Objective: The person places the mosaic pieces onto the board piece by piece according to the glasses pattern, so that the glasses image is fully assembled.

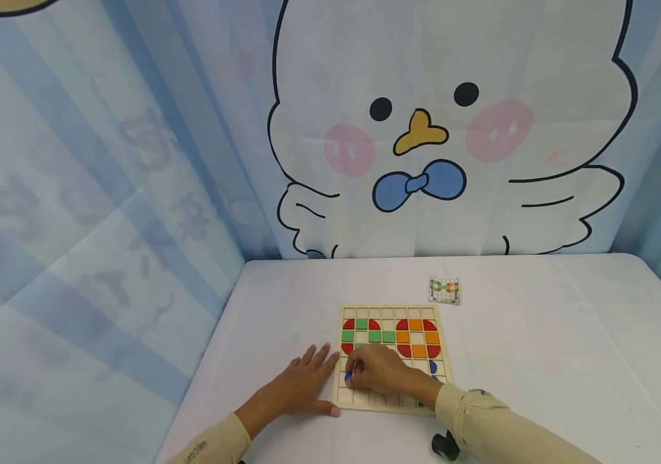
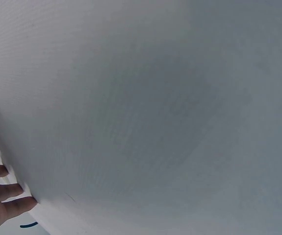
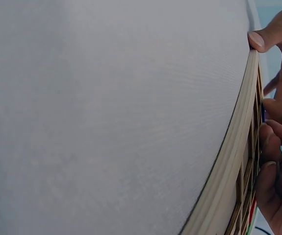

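A square wooden grid board [image 1: 388, 405] lies on the table, with red, green and orange tiles set in its far rows. My right hand [image 1: 383, 370] reaches over the near half and pinches a blue piece [image 1: 348, 377] at the left column. That hand and forearm hide part of the green group and several cells. Fingers spread, my left hand [image 1: 305, 381] rests beside the board's left edge, its thumb near the front left corner. In the right wrist view the left thumb [image 3: 256, 41] touches that corner. Another blue piece [image 1: 433, 367] sits in the right column.
Behind the board lies a small card [image 1: 444, 290] printed with a coloured grid pattern. A dark rounded object [image 1: 445, 446] shows next to the right sleeve. The white table [image 1: 551, 348] meets a curtain [image 1: 417, 225] with a cartoon bird at its far edge.
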A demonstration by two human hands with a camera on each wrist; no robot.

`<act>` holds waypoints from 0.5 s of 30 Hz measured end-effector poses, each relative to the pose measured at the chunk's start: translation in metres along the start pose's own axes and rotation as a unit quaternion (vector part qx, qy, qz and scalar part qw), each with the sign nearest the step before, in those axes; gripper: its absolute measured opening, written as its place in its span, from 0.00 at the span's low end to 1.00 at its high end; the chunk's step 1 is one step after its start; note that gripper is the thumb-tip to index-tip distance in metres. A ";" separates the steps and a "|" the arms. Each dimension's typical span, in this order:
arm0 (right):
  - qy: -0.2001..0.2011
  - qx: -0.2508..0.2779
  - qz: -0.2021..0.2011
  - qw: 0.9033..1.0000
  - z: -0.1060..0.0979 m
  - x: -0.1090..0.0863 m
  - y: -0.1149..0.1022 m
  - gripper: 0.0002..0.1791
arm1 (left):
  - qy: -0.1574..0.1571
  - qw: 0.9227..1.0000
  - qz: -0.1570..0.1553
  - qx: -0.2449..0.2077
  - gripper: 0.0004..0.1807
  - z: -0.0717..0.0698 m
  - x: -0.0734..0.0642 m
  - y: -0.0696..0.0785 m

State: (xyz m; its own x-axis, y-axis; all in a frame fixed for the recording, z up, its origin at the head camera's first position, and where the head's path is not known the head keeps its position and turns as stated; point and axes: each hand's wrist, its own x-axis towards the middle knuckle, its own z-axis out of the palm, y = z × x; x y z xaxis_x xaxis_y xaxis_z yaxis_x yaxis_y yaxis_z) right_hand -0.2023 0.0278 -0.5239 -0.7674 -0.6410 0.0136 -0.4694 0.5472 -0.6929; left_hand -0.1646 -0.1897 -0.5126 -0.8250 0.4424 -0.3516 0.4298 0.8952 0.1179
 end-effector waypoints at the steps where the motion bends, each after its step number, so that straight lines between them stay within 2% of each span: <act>1: -0.003 -0.004 0.001 1.000 0.000 0.000 0.000 0.03 | -0.001 1.000 -0.001 0.000 0.59 0.000 0.000 0.000; 8: -0.030 -0.020 0.006 0.999 -0.004 0.001 -0.001 0.05 | -0.005 1.000 -0.008 -0.004 0.59 0.001 0.001 -0.001; 15: -0.037 -0.014 -0.001 0.999 -0.007 0.000 0.001 0.06 | -0.002 1.000 -0.008 -0.002 0.59 0.001 0.000 -0.001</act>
State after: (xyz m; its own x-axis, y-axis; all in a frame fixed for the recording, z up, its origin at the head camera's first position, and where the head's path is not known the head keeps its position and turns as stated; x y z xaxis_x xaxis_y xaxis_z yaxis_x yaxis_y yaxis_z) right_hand -0.2063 0.0320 -0.5197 -0.7325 -0.6797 -0.0389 -0.4835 0.5596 -0.6731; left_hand -0.1648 -0.1902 -0.5142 -0.8307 0.4275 -0.3566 0.4147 0.9025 0.1160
